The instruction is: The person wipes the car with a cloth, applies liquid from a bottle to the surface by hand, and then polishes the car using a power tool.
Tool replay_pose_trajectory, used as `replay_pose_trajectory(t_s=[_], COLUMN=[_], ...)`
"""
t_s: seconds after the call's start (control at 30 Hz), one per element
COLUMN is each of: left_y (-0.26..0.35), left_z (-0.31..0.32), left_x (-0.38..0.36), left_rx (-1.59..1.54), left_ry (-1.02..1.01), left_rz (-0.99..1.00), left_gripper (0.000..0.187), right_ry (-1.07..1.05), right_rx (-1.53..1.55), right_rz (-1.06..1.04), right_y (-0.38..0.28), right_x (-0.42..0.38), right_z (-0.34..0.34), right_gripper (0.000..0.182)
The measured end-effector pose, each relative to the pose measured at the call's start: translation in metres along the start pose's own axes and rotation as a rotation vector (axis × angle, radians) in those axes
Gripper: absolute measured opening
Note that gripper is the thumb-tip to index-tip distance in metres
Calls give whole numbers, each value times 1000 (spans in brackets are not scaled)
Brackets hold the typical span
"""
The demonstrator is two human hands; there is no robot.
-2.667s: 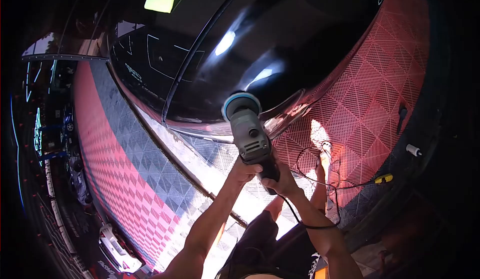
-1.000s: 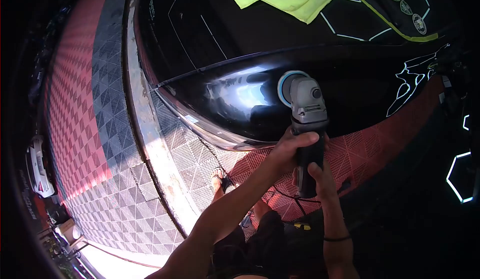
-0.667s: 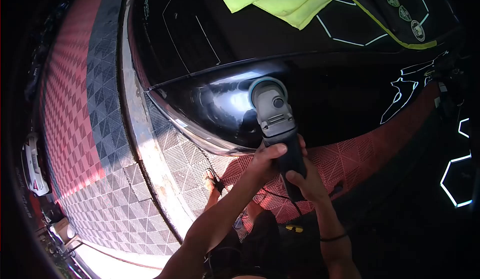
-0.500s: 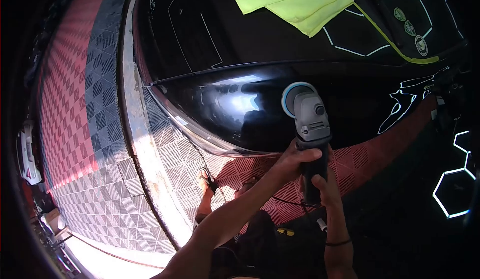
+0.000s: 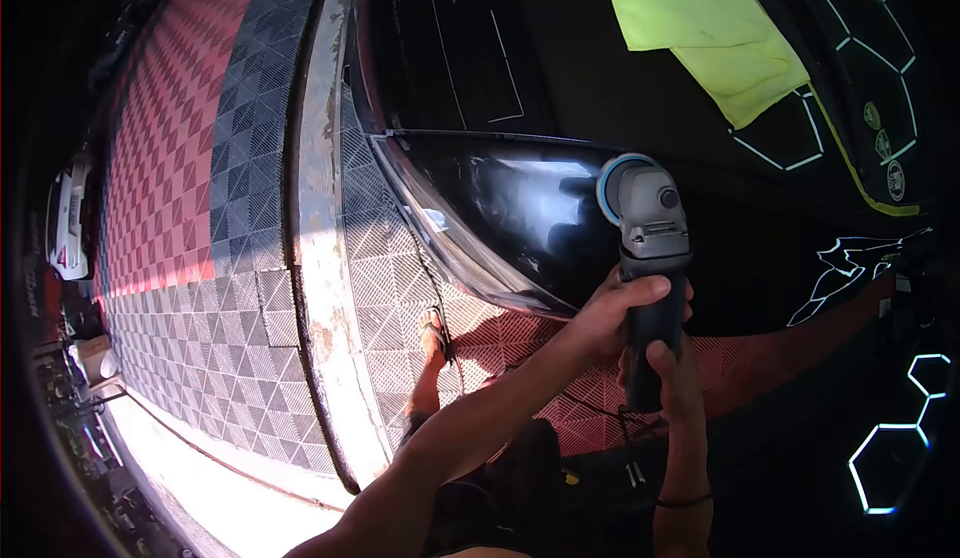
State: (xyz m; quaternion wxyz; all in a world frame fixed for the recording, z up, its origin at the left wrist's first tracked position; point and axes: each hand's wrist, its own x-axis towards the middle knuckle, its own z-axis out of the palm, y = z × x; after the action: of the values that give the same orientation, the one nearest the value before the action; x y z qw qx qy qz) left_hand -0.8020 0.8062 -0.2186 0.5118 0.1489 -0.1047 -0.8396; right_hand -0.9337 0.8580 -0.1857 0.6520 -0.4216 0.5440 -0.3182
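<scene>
A grey and black power polisher (image 5: pixel 655 213) with a blue-rimmed round pad rests at the glossy black car panel (image 5: pixel 500 193). My left hand (image 5: pixel 625 308) is wrapped round the upper part of its black body, just behind the grey head. Lower down, my right hand (image 5: pixel 672 373) grips the rear of the handle, where a cable hangs down. The pad is tilted and its face is mostly hidden behind the tool head. Yellow-green cloths (image 5: pixel 700 33) lie on the dark car surface above the polisher.
Red and grey floor tiles (image 5: pixel 250 158) spread to the left, crossed by a pale strip (image 5: pixel 325 258). My sandalled foot (image 5: pixel 433 333) stands below the car's edge. A white car (image 5: pixel 72 218) is at the far left. Round stickers (image 5: pixel 884 146) show at the right.
The view has turned, so the car and cloths appear farther right. Against the panel's bright reflection, the polisher sits slightly differently. Both hands keep their hold.
</scene>
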Motion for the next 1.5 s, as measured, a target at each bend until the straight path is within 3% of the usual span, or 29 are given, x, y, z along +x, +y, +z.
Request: replay_pose_trajectory(t_s=[0.1,0.2,0.23,0.27,0.37,0.43,0.47,0.6,0.63,0.8,0.87,1.07,1.17,1.27,1.5], left_y=[22,44,51,58,82,93,98,120,128,149,158,180,194,200,215], left_z=[-21,-44,-56,-59,-71,-87,-92,-106,-105,-128,-137,-168,-183,-207,-226], left_x=[-20,-33,-36,-42,-48,-49,-51,-58,-62,-71,-77,-90,-96,-100,-100], left_rx=[-96,-88,-47,-36,-4,-72,-68,-127,-83,-184,-138,-235,-311,-305,-298], left_ry=[43,17,1,26,-41,-84,-79,-52,15,-31,-1,0,-23,-5,-64], left_rz=[-14,20,-4,-8,35,38,41,-14,-34,-21,-26,-1,34,76,187], left_gripper=[52,52,69,70,74,67,67,64,74,60,71,75,65,69,76], right_ry=[59,-6,30,47,77,151,72,103,108,106,91,48,78,60,60], right_rx=[-138,-72,-109,-90,-162,-214,-183,-151,-155,-208,-213,-249,-363,-378,-511], right_rz=[27,55,15,143,65,-90,133,152,132,228,214,250,147,163,-49], right_y=[15,15,16,1,15,15,6,10,11,10,11,22,35,28,29], right_x=[11,19,21,19,32,38,39,50,53,64,70,90,101,114,129], right_z=[27,58,73,87,112,136,139,165,170,198,211,243,259,281,304], right_gripper=[64,50,51,49,52,54,78,72,70,63,62,67,72,75,71])
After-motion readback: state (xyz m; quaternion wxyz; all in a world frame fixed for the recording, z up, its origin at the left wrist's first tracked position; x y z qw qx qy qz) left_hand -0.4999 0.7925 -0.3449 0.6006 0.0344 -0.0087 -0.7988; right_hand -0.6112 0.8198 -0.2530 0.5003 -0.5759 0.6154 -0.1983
